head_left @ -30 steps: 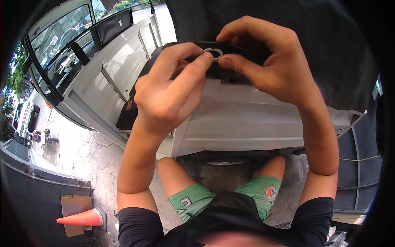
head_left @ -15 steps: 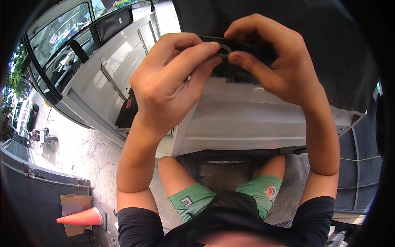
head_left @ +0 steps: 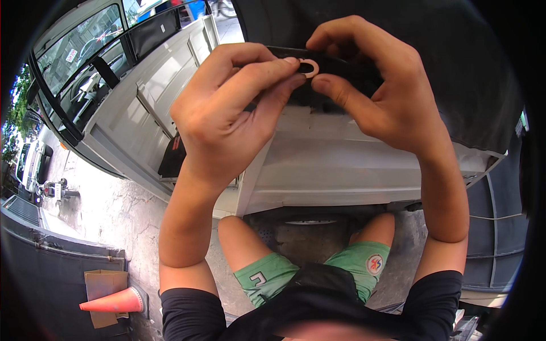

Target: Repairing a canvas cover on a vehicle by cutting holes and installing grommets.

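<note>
Up at the far edge of the white truck side, a small flat ring [head_left: 310,69], like a washer, shows its pale pinkish face and round hole. Pinched between thumb and forefinger, it sticks out to the right from my left hand [head_left: 227,108]. Just right of the ring is my right hand [head_left: 387,85], its thumb and forefinger spread in a wide curve. Only dark background shows between them, and its other fingers are partly hidden. A dark strip or edge [head_left: 278,52] runs behind both hands; whether they touch it I cannot tell.
The white truck side panel [head_left: 341,170] stands in front of my knees, with a black cover [head_left: 460,74] above it. A vehicle cab [head_left: 85,62] is at the far left. An orange cone [head_left: 116,301] lies against cardboard [head_left: 102,281] at lower left.
The ring has turned, showing a paler, fuller face, where it looked grey before. My left hand has shifted slightly left; my right hand has moved slightly left too, staying spread.
</note>
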Motion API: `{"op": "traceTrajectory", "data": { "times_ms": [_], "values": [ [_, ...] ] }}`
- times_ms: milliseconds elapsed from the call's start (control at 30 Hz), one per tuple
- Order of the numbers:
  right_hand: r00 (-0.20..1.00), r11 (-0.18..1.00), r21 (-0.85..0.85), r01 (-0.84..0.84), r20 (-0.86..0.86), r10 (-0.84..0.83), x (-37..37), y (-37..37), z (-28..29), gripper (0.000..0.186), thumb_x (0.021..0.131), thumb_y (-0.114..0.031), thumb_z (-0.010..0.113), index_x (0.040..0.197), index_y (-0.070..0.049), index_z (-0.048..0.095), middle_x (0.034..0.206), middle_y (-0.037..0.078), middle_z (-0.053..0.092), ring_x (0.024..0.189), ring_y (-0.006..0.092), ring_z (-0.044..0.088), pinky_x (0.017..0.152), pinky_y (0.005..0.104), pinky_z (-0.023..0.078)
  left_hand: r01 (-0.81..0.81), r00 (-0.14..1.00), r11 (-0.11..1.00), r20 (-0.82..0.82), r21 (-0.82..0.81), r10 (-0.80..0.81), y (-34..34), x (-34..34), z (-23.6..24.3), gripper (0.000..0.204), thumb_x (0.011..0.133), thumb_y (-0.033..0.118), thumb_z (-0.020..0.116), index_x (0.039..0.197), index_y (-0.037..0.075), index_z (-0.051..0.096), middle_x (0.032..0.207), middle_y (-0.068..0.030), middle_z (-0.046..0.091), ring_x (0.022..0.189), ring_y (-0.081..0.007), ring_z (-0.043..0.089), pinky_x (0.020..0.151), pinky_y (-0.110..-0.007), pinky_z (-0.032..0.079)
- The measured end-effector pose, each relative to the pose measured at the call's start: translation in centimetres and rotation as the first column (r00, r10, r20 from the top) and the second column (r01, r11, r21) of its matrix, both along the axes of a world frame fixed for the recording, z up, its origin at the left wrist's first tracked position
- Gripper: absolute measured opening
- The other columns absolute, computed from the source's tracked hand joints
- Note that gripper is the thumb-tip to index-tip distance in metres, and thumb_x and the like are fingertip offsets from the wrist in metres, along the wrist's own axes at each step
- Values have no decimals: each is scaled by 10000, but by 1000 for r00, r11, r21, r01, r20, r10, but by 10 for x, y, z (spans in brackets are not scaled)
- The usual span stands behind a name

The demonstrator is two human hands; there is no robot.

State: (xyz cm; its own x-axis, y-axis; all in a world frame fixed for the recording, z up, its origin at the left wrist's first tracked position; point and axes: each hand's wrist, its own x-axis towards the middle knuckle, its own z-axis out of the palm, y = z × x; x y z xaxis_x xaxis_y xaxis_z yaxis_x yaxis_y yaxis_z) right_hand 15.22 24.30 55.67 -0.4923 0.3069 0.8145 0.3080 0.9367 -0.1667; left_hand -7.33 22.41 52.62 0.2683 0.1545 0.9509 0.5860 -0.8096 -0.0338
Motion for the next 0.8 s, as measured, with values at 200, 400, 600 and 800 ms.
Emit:
{"op": "traceTrajectory", "data": {
  "times_ms": [200,400,600,800],
  "values": [
    [1000,1000,17,21,-12,-21,-2,2,-1,314,872,-34,838,1149,-7,692,916,55,676,845,141,647,777,276,532,99,995,990,-13,-98,-101,3,-7,7,214,850,-112,833,1052,-55,788,1048,-117,745,847,-122,738,715,-225,613],
    [998,999,1,54,-45,-53,-5,3,-7,305,888,-33,827,1158,-5,689,922,52,682,841,139,654,769,273,531,105,994,985,58,-136,-98,3,-4,3,206,874,-104,820,1068,-51,779,1073,-123,751,846,-115,735,725,-223,606],
    [996,986,143,84,-52,-77,-9,9,-7,324,881,-63,847,1144,-3,668,921,28,663,822,100,635,728,241,499,41,999,999,19,2,-41,14,-7,-4,249,890,-77,823,1129,-39,765,1078,-120,754,841,-107,728,737,-219,597],
    [984,986,-56,-158,-95,152,-3,10,0,275,882,-16,819,1099,47,662,914,150,723,811,187,731,744,289,582,120,985,958,152,-261,-82,3,1,5,387,880,-55,840,1249,-20,728,1113,-86,737,788,-76,691,713,-190,560]
  ]
}}
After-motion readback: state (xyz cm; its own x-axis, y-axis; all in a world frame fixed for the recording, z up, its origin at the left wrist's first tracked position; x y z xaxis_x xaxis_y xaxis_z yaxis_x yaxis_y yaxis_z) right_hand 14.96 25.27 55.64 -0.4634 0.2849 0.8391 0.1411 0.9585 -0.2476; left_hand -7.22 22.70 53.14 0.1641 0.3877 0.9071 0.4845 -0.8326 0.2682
